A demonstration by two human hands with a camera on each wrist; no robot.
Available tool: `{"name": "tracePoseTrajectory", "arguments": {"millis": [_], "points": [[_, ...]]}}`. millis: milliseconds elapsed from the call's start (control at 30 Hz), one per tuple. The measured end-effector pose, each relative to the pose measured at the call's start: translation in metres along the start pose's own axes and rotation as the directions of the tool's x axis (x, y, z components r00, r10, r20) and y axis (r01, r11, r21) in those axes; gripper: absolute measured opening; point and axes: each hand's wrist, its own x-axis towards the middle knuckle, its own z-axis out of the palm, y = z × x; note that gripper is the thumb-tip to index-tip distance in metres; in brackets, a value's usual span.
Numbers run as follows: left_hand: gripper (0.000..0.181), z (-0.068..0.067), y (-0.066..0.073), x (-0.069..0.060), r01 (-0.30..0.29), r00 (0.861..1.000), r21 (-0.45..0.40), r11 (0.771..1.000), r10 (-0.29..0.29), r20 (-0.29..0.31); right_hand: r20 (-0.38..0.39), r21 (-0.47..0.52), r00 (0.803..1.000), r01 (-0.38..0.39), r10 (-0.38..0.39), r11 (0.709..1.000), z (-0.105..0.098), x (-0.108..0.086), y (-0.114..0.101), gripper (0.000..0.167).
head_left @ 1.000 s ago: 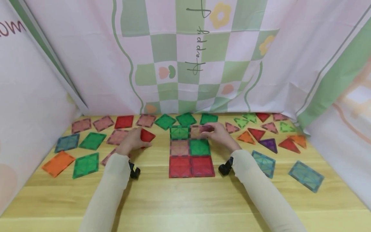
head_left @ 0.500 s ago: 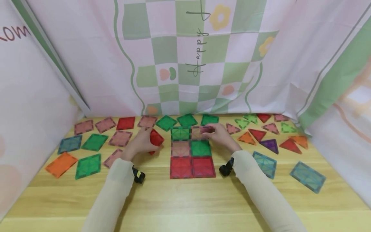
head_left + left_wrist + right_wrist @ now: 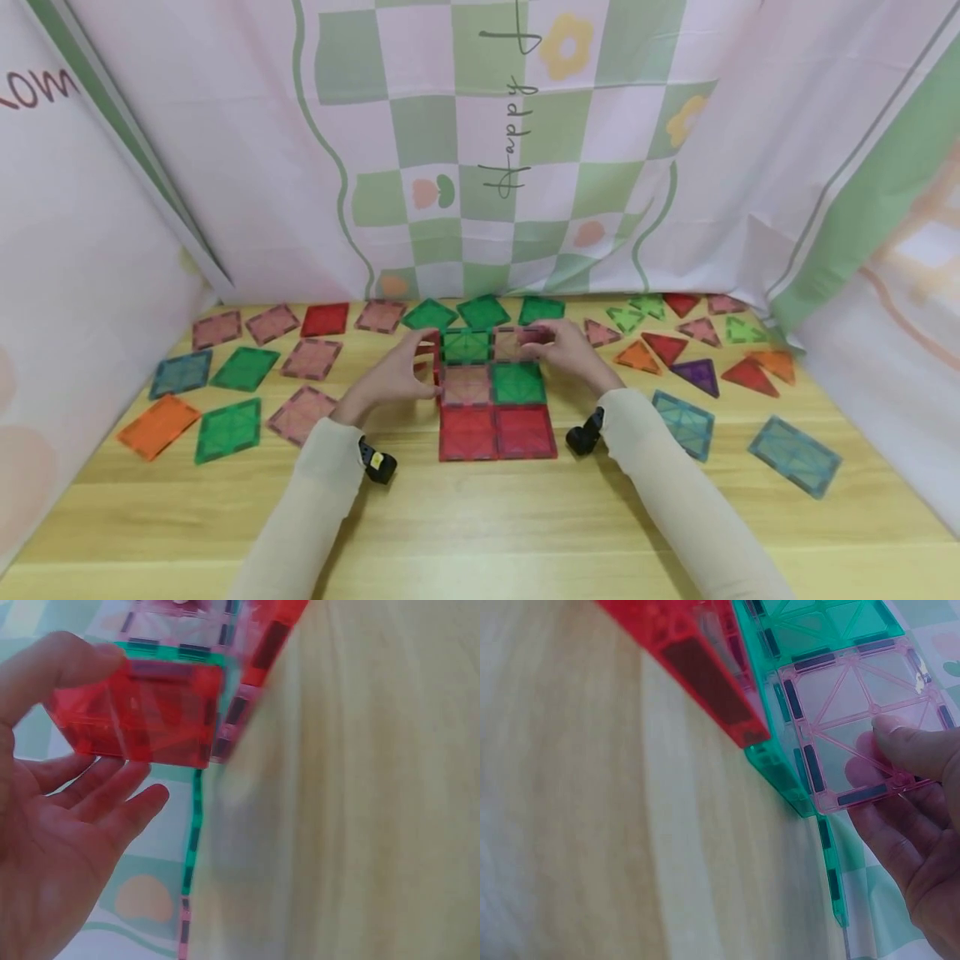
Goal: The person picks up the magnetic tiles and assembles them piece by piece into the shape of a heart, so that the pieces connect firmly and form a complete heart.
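A group of translucent magnetic tiles lies mid-table: two red squares (image 3: 468, 433) in front, a pink square (image 3: 467, 384) and a green square (image 3: 519, 383) behind. Along its back edge stand a green tile (image 3: 467, 345) and a pink tile (image 3: 508, 343), side by side. My left hand (image 3: 390, 377) grips a red square tile (image 3: 150, 720) by its edges, thumb on one side and fingers on the opposite one. That tile is upright at the group's left edge, seen nearly edge-on from the head. My right hand (image 3: 568, 354) pinches the standing pink tile between thumb and fingers.
Loose square tiles lie left and behind, among them an orange one (image 3: 159, 427) and a green one (image 3: 228, 430). Several triangles, including a purple one (image 3: 697, 377), are at the back right. Two blue rectangles (image 3: 796, 457) lie right. A printed curtain (image 3: 420, 133) hangs behind the table.
My left hand has carried the red tile rightward to the group's left edge and turned it upright. The right hand has stayed on the pink tile.
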Motion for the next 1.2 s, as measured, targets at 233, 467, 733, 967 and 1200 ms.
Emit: {"name": "tracePoseTrajectory", "arguments": {"millis": [233,467,733,967,1200], "points": [[0.089,0.001,-0.003,0.001,0.034,0.999,-0.074,0.997,-0.032,0.026,-0.005,0.017,1.000,-0.030,0.030,0.999,0.001,0.000,0.000,0.016],[0.091,0.002,-0.005,0.001,0.047,0.998,-0.094,0.994,-0.044,0.037,0.000,0.011,1.000,-0.025,0.025,1.000,0.001,0.000,-0.001,0.018],[0.092,0.002,-0.004,0.000,0.058,0.997,-0.068,0.996,-0.054,0.046,0.099,-0.035,0.992,-0.074,0.077,0.997,-0.005,-0.002,0.000,0.015],[0.080,-0.008,0.000,-0.010,0.022,0.999,0.048,0.999,-0.024,0.025,0.142,-0.048,0.985,-0.090,0.096,0.995,-0.007,-0.003,0.004,0.018],[0.062,-0.033,0.001,-0.047,0.079,0.995,0.270,0.960,-0.058,-0.085,0.150,-0.015,0.983,-0.100,0.101,0.995,-0.005,-0.004,0.003,0.021]]}}
